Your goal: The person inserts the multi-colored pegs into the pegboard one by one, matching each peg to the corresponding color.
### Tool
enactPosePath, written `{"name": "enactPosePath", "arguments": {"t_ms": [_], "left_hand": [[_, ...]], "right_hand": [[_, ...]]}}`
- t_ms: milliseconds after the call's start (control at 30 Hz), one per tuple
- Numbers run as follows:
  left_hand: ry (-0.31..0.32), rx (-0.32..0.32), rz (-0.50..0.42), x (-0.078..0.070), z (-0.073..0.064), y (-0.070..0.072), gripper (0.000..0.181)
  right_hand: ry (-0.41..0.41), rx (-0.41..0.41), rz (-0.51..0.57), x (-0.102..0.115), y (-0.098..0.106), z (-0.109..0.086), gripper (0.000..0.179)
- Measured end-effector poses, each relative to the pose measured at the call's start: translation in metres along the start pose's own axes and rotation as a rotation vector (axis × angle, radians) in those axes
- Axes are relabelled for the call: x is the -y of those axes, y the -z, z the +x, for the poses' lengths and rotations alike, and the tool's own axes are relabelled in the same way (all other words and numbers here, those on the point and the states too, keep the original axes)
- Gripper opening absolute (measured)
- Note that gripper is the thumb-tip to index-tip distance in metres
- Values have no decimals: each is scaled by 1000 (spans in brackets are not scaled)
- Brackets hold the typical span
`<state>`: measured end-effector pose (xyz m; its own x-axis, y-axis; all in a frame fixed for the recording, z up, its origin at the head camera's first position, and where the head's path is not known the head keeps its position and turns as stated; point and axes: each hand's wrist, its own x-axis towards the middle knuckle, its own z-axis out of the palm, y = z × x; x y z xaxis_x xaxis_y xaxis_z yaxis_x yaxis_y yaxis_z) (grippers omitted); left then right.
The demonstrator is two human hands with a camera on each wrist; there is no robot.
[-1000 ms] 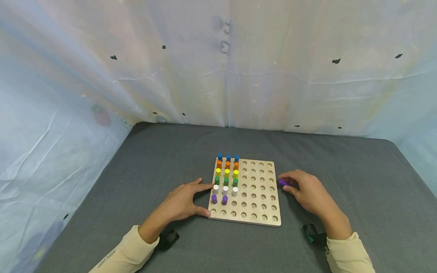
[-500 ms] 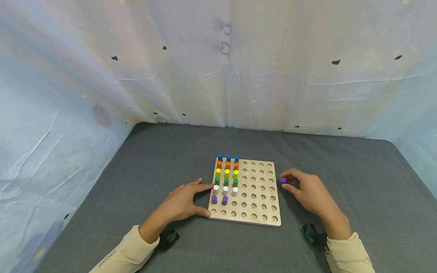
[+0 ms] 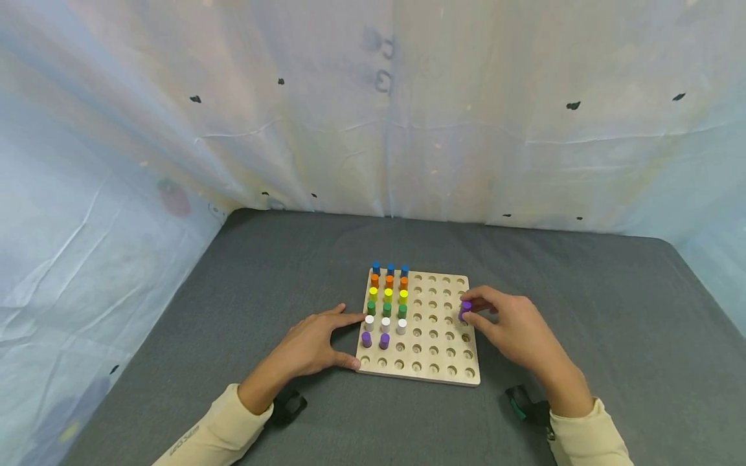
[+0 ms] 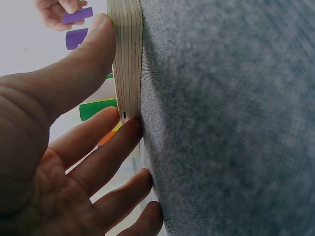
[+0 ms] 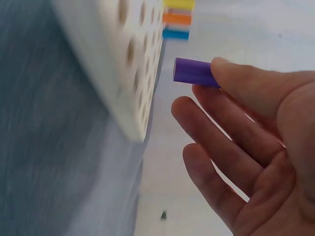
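A wooden pegboard (image 3: pixel 441 377) lies flat on the grey cloth. Blue, orange, yellow, green and white pegs stand in rows of three at its left, and two purple pegs (image 3: pixel 384 341) stand in the row nearer the person. My right hand (image 3: pixel 519 327) pinches another purple peg (image 5: pixel 194 71) between thumb and finger, upright above the board's right side and apart from the holes. At the board's left edge rests my left hand (image 3: pixel 311 343), thumb at the near corner and fingers spread along the side. The left wrist view shows the left thumb (image 4: pixel 93 46) touching the board's edge.
Grey cloth (image 3: pixel 291 252) covers the table around the board. Pale printed sheeting (image 3: pixel 443 129) hangs behind the table and at its left. A black strap (image 3: pixel 288 409) sits under the left wrist, another (image 3: pixel 527 404) by the right.
The purple peg, tilted low beside the board one second ago, has been turned upright and carried left over the board's right edge by my right hand. The left hand stays in place.
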<state>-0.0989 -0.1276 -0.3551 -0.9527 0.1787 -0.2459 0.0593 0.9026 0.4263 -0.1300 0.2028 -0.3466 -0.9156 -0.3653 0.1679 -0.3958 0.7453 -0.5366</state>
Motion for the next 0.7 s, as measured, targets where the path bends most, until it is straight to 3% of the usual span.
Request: {"name": "enactPosePath", "arguments": {"t_ms": [433,700], "left_hand": [[-21,-1,-22,1,1,-2,82],[-27,-1,-17,3,1,-2,81]], "right_hand": [[159,105,26,46,-32,7,20],[182,189,87,57,-45,8,18]]}}
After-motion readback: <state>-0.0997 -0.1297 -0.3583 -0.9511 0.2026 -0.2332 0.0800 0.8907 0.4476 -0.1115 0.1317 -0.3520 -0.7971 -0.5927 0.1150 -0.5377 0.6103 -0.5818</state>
